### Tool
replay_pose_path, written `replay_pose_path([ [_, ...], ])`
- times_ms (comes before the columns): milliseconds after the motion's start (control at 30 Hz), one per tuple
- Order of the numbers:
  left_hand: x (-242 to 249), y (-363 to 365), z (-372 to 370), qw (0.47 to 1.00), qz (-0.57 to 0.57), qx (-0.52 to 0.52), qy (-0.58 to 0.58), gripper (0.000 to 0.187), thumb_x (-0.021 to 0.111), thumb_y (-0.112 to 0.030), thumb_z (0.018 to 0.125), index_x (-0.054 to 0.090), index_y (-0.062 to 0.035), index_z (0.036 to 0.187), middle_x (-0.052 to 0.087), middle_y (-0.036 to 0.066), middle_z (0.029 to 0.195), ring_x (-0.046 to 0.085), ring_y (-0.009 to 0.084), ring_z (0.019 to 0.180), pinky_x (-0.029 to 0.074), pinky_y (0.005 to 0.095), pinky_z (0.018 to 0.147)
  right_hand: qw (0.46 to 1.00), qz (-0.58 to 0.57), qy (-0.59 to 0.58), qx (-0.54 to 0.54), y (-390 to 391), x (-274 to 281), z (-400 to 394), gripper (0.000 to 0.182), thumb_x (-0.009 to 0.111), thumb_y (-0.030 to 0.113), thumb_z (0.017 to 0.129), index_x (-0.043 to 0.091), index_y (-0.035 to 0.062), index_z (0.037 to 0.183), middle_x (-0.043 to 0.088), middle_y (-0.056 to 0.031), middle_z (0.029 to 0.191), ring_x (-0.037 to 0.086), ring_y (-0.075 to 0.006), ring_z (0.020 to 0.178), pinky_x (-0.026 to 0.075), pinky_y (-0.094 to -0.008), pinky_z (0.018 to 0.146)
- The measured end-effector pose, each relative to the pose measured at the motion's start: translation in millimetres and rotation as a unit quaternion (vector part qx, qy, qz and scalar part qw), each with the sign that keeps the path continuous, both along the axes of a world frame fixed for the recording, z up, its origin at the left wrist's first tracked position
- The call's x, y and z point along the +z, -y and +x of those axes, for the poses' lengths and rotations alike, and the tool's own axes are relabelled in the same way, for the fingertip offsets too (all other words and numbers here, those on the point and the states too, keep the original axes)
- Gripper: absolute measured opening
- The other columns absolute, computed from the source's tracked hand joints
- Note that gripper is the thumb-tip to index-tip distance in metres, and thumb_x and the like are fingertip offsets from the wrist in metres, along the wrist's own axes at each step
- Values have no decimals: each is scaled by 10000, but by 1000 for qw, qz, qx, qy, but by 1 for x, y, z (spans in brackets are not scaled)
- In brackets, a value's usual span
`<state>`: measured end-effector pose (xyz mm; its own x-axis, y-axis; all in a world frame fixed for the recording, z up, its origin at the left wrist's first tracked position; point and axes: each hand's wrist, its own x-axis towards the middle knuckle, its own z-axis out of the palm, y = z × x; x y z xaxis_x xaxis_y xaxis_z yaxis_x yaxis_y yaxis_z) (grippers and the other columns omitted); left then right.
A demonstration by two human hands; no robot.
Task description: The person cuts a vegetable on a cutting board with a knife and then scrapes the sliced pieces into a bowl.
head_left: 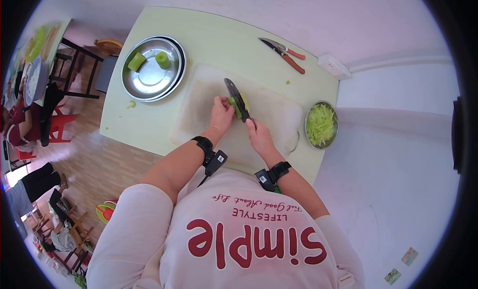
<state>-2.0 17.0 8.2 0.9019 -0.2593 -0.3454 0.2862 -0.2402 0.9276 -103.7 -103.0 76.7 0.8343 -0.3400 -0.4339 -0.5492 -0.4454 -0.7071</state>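
My right hand (259, 137) is closed round the handle of a kitchen knife (236, 97) with a broad dark blade. The blade lies over a short piece of green vegetable (234, 108) on the white cutting board (271, 107). On the other side of the blade, my left hand (222, 113) holds this piece with bent fingertips close to the blade. Part of the piece is hidden behind the knife and fingers. Two more chunks of green vegetable (136, 62) lie in a round steel plate (151, 78) at the upper left.
A metal bowl (335, 132) of pale green shreds (320, 125) stands at the table's right edge. Scissors or a second blade lie with an orange-handled knife (284, 56) at the back, near a wall socket (334, 66). Other people and a red stool (60, 125) are at the far left.
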Motion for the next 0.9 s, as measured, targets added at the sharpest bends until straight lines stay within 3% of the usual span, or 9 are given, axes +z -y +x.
replay_pose_path([
  [300, -19, 10, 1, 997, 62, 17, 40, 311, 616, -38, 820, 438, 28, 1067, 572, 92, 743, 589, 181, 601, 505, 313, 541, 1000, -1, -10, 4, -1, 19, 4, 450, 450, 435, 963, 595, 10, 967, 597, -236, 755, 588, -422, 754, 460, -457, 676],
  [367, -17, 13, 1, 996, 71, 34, 39, 310, 631, -39, 812, 442, 22, 1049, 567, 87, 733, 579, 176, 604, 498, 314, 531, 998, -38, 48, 20, -1, 28, 1, 415, 461, 386, 976, 586, -7, 937, 526, -128, 616, 538, -236, 570, 435, -364, 572],
  [400, -15, 14, 1, 996, 70, 34, 38, 310, 631, -39, 812, 442, 22, 1049, 567, 87, 733, 579, 176, 604, 498, 314, 531, 998, -39, 47, 20, -2, 35, 2, 415, 461, 386, 976, 586, -7, 937, 526, -128, 616, 538, -236, 570, 435, -364, 572],
  [467, -10, 16, 0, 995, 88, 45, 24, 316, 651, -47, 795, 451, 20, 1031, 567, 91, 715, 575, 189, 611, 494, 329, 545, 998, -43, 21, 29, -4, 47, 2, 416, 463, 407, 962, 591, 12, 948, 598, -233, 749, 593, -421, 739, 458, -461, 649],
  [900, 11, 16, 0, 991, 115, 51, 35, 331, 675, -70, 760, 465, 19, 1000, 573, 106, 696, 584, 242, 642, 488, 367, 612, 999, -39, 17, 19, -4, 44, -5, 422, 460, 407, 964, 588, 6, 956, 593, -238, 744, 591, -422, 729, 454, -465, 644],
])
